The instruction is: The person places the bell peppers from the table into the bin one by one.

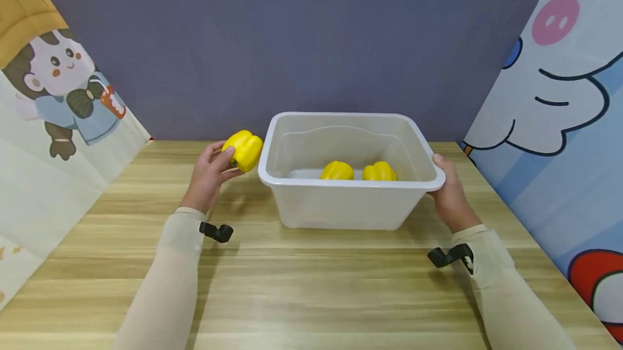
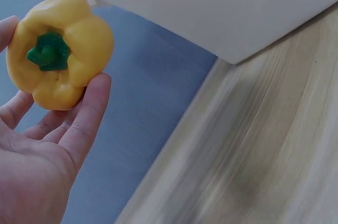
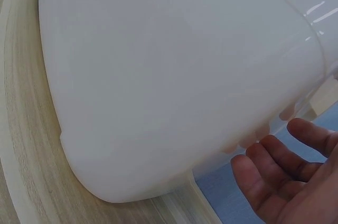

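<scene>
My left hand [image 1: 206, 177] holds a yellow bell pepper [image 1: 246, 150] between thumb and fingers, just left of the white plastic tub [image 1: 340, 206] and above the table. In the left wrist view the green stem [image 2: 48, 52] of this pepper faces the camera. At the tub's right end, my right hand [image 1: 450, 198] grips the rim, thumb on top and fingers underneath. The right wrist view shows its curled fingers [image 3: 269, 163] close against the tub's outer wall. Inside the tub lie two more yellow bell peppers, one left [image 1: 337, 170] and one right [image 1: 379, 171], their lower parts hidden by the front wall.
The tub stands on a wood-grain table [image 1: 311, 285]. A dark grey-blue panel [image 1: 311, 41] rises behind the table. Cartoon-printed sheets flank it, one on the left [image 1: 73, 177] and one on the right [image 1: 550, 187]. Both wrists carry small black mounts.
</scene>
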